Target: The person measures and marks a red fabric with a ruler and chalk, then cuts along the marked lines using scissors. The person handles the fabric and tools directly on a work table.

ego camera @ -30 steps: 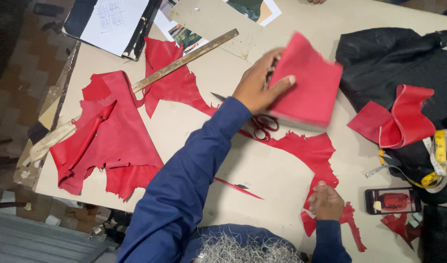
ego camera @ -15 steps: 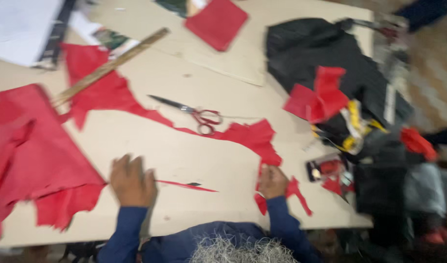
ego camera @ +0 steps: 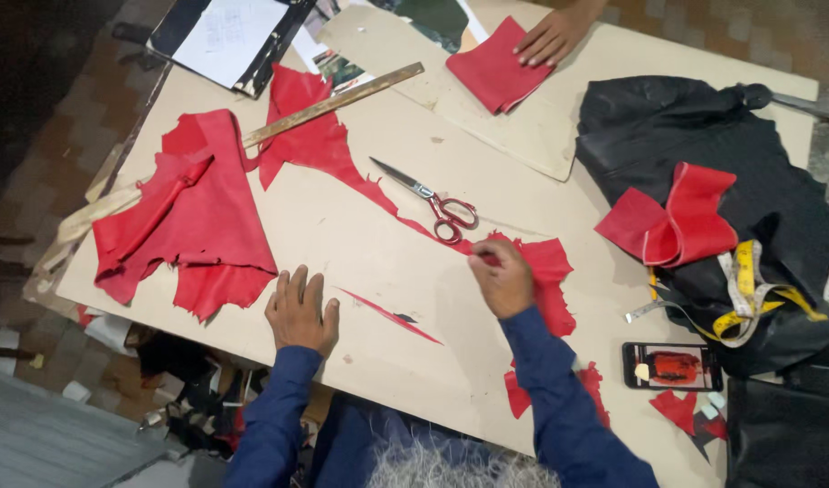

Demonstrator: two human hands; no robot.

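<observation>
My left hand (ego camera: 301, 312) lies flat on the beige tabletop (ego camera: 360, 235), fingers spread, holding nothing, just left of a thin red sliver (ego camera: 392, 316). My right hand (ego camera: 500, 276) pinches the edge of a ragged red leather scrap (ego camera: 550, 271) right below the red-handled scissors (ego camera: 437, 206). A long red leather offcut (ego camera: 320, 145) runs from the scissors up to the wooden ruler (ego camera: 333, 104). At the far edge, another person's hand (ego camera: 550, 36) rests on a square red leather piece (ego camera: 496, 72).
A large folded red hide (ego camera: 193, 217) lies at the left. Black leather (ego camera: 704, 136) with a red folded piece (ego camera: 677, 221) and a yellow tape measure (ego camera: 749, 298) fills the right side. A phone (ego camera: 672, 366) sits near the front edge, a clipboard (ego camera: 229, 36) at the far left.
My left hand let go of the square red piece at the far edge and came down flat on the table. My right hand moved up onto the scrap by the scissors. Another person's hand now covers the square.
</observation>
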